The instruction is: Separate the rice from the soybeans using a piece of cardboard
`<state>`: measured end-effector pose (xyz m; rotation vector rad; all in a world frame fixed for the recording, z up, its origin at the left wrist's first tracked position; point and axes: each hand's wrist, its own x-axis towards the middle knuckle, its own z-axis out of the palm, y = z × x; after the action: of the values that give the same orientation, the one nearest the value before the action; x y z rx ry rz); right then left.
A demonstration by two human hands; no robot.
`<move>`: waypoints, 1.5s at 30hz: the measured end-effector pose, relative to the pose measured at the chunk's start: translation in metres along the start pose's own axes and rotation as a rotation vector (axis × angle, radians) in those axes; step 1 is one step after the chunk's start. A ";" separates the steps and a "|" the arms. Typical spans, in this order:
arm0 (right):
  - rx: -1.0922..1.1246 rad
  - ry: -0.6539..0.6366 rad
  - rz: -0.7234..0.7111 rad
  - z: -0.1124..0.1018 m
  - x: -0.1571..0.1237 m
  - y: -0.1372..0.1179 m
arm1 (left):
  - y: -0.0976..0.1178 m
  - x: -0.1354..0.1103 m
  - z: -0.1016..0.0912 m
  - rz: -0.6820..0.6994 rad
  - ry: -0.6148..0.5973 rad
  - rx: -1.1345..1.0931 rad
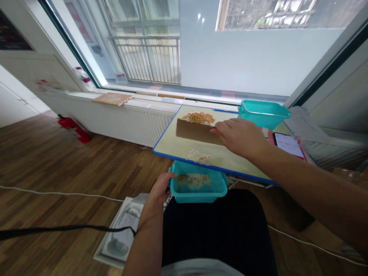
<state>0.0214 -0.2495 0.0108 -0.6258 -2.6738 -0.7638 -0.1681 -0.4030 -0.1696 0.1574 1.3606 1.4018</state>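
While the person sat at the desk point(172, 147), the left hand point(159, 190) gripped the left rim of a teal tub point(197, 186), fingers closed on it, holding it just below the desk's near edge. Grain point(193, 180) lay in the tub's bottom. A small heap of pale grain point(198, 156) sat on the desk just inside that near edge. Farther in, the right hand point(240, 137) was clamped on the right end of a brown cardboard strip point(193, 131), which stood on edge across the desk. Beyond the strip lay a heap of tan beans point(199, 117). A second teal tub point(263, 112) stood at the far right corner, a phone point(288, 145) by the right edge.
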 end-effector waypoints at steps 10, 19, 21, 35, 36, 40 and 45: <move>0.029 -0.310 0.258 0.006 -0.013 -0.027 | -0.006 0.003 0.007 -0.002 -0.049 0.002; 0.093 -0.353 0.294 -0.009 -0.016 -0.050 | -0.007 0.002 0.009 0.013 -0.045 0.000; 0.102 -0.365 0.307 -0.015 -0.016 -0.052 | -0.006 0.001 0.011 0.016 -0.033 -0.002; 0.100 -0.435 0.348 -0.044 -0.016 -0.074 | -0.004 -0.005 0.020 -0.028 0.001 -0.038; 0.094 -0.438 0.355 -0.045 -0.016 -0.075 | -0.004 -0.005 0.021 -0.024 -0.002 -0.038; 0.067 -0.454 0.371 -0.050 -0.016 -0.079 | -0.005 -0.007 0.020 -0.009 -0.029 -0.035; 0.045 -0.437 0.345 -0.053 -0.020 -0.079 | -0.007 -0.006 0.019 -0.003 -0.036 -0.018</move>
<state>0.0089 -0.3461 0.0120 -1.3311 -2.8231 -0.5150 -0.1482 -0.3974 -0.1650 0.1678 1.3176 1.4023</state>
